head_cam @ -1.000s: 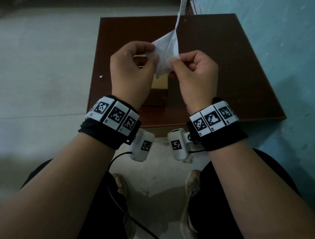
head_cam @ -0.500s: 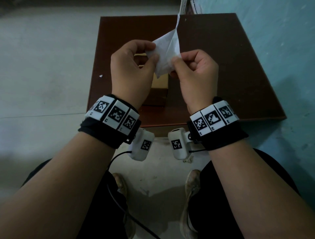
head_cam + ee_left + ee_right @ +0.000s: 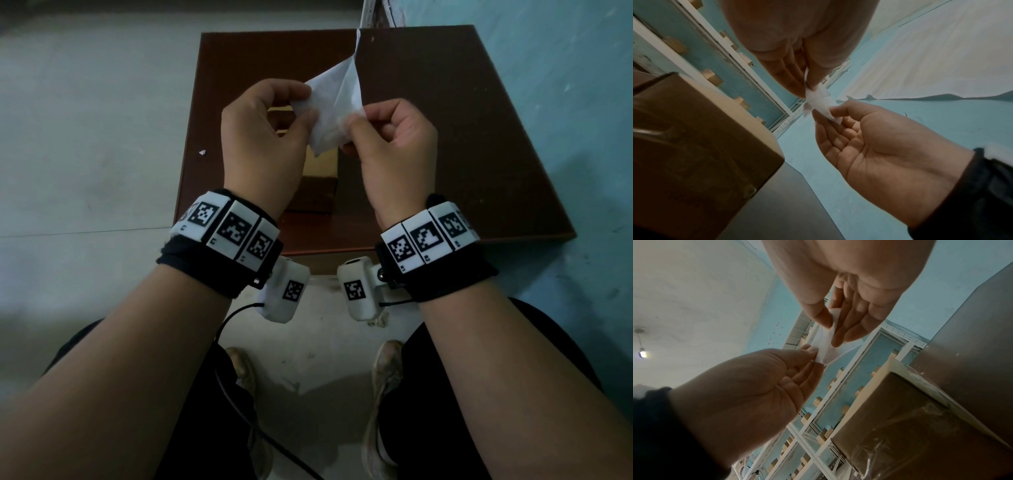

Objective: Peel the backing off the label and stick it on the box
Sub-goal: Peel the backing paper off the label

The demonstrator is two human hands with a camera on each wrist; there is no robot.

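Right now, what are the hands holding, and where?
Both hands pinch the white label: left hand at its left edge, right hand at its lower right edge.

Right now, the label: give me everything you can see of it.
The label is a small white sheet, thin and creased, looking like paper. It is held in the air above the cardboard box, touching neither box nor table. The left hand pinches its left edge between thumb and fingers; the right hand pinches its right edge. Its layers are parted, and a narrow strip trails away from it. No print can be made out.
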